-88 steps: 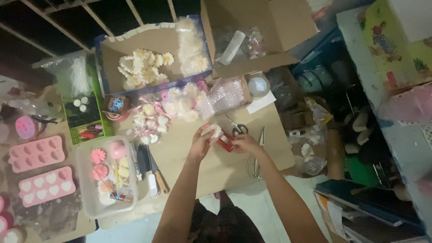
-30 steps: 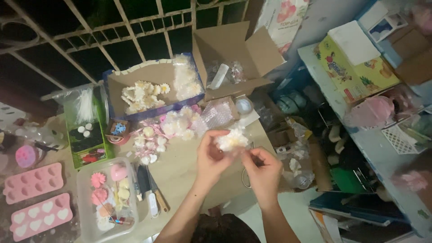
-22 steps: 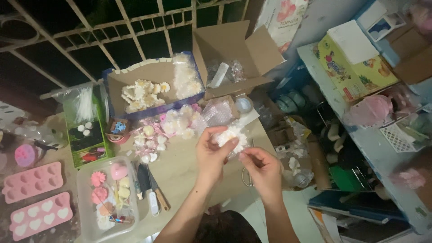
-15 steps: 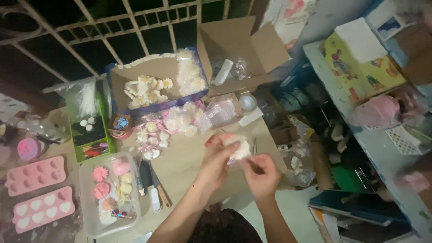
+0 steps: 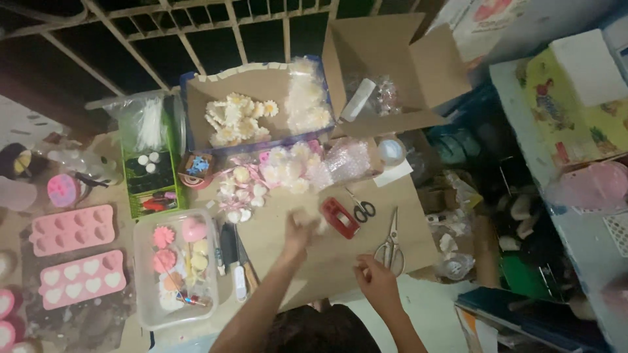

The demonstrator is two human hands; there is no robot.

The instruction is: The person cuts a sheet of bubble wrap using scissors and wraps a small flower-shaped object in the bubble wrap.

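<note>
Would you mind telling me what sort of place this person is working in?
Probably a home craft workspace, perhaps for moulded soaps: pink moulds, a box of cream flowers and scissors crowd the cardboard-topped table.

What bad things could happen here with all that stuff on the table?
The right hand rests very close to the metal scissors, so a finger might get nicked. The left hand looks blurred near the red tape dispenser and the pile of wrapped flowers, so it could knock them. The clear tub sits near the table edge and might get bumped off.
</note>
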